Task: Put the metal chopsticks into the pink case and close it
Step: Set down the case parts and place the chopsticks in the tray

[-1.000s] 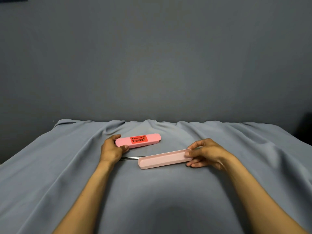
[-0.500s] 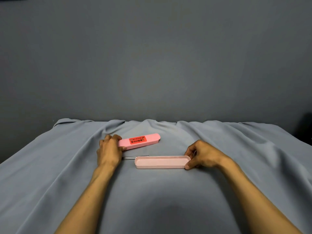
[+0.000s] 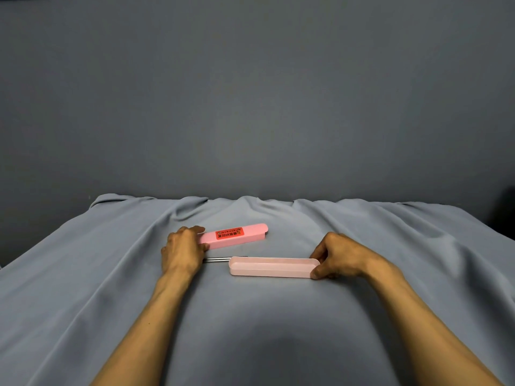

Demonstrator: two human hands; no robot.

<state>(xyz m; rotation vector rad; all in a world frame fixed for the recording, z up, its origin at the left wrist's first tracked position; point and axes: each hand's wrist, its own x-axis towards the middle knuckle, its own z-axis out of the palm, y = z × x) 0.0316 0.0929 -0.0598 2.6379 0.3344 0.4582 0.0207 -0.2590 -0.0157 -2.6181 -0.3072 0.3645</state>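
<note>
- Evidently the pink case is lying apart in two: the open tray [image 3: 271, 267] is resting empty, nearer the person, on the grey draped cloth [image 3: 111, 274]
- right hand [image 3: 338, 257] is pinching the tray's end; left hand [image 3: 182, 253] is lying curled over the labelled lid [image 3: 235, 235], grip unclear
- thin shiny metal chopsticks [image 3: 216, 259] are showing between them, not yet inside; closing is remaining
</note>
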